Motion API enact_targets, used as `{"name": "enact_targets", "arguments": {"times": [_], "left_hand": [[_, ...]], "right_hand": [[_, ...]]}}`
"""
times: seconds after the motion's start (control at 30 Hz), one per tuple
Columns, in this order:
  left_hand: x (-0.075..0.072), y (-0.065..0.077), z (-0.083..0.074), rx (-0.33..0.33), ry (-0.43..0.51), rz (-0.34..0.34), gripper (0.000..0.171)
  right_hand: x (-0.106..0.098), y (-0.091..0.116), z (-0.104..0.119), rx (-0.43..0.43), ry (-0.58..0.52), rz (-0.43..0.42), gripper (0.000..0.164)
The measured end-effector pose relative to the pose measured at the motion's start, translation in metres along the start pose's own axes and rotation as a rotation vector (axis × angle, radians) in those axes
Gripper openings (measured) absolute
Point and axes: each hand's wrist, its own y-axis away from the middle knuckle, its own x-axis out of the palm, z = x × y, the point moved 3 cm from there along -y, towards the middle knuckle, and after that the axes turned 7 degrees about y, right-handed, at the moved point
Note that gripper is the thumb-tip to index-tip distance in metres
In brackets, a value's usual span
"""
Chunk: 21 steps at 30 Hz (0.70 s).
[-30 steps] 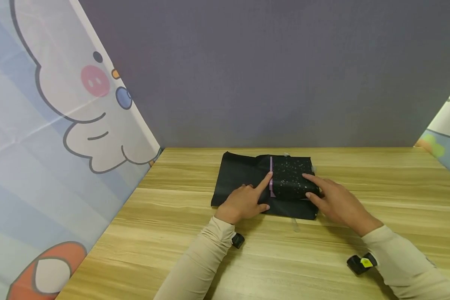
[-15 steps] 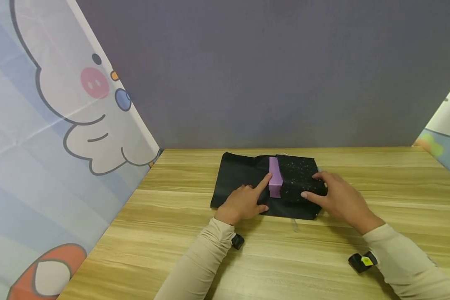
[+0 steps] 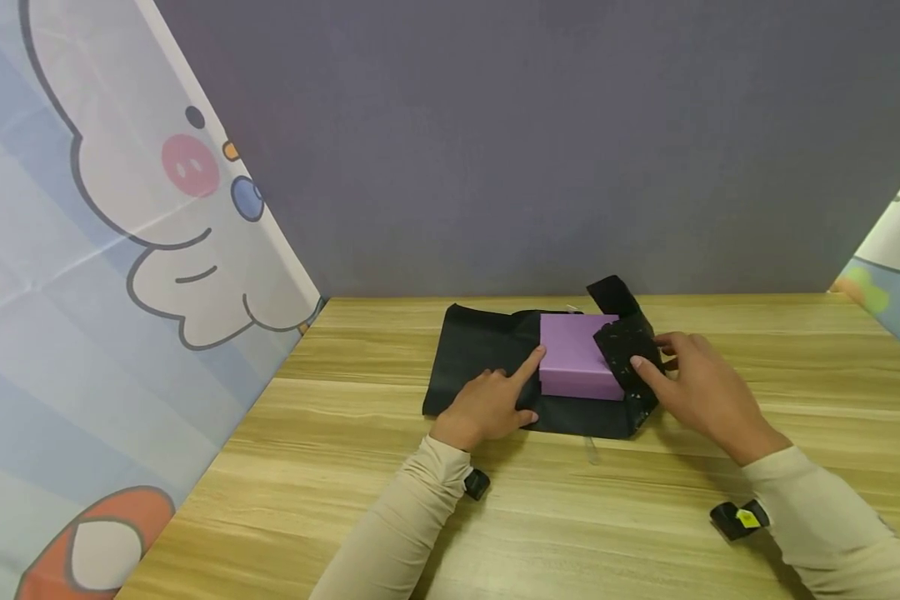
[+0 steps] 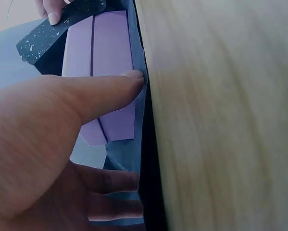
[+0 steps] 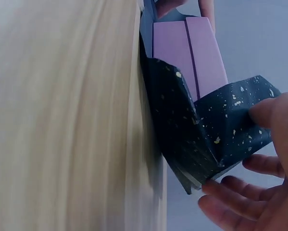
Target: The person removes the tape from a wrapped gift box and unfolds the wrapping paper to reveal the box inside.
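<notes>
A purple box (image 3: 573, 350) lies on a sheet of black wrapping paper (image 3: 468, 358) in the head view. My left hand (image 3: 483, 408) rests on the paper at the box's left, its index fingertip touching the box's left edge. In the left wrist view, its straight thumb (image 4: 105, 94) crosses in front of the lidded box (image 4: 112, 43). At the box's right end, my right hand (image 3: 705, 400) pinches the paper's white-speckled flap (image 3: 633, 354) between thumb and fingers. The flap stands bent up, with one corner over the box's right side. In the right wrist view it shows creased (image 5: 230, 120).
All this lies on a wood-grain table (image 3: 570, 517). Behind it rises a dark grey panel (image 3: 532, 150), and a cartoon-printed cloth (image 3: 82, 333) hangs at the left. A small clear strip of what looks like tape (image 3: 591, 450) shows at the paper's near edge.
My right hand has drawn the speckled flap to the right and off the box top, baring the purple surface. My left hand has stayed in place.
</notes>
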Motion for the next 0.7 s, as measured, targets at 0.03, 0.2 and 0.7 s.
{"name": "enact_targets", "arguments": {"times": [0.03, 0.2, 0.7], "left_hand": [[0.0, 0.0, 0.0, 0.0, 0.0, 0.0, 0.099], [-0.002, 0.0, -0.001, 0.0, 0.004, 0.0, 0.099], [-0.001, 0.0, -0.002, -0.017, 0.001, -0.003, 0.1]], "right_hand": [[-0.001, 0.0, 0.0, 0.0, 0.003, -0.011, 0.064], [-0.006, -0.003, -0.002, -0.002, -0.01, -0.097, 0.063], [-0.015, -0.004, 0.001, -0.262, 0.051, -0.383, 0.073]]}}
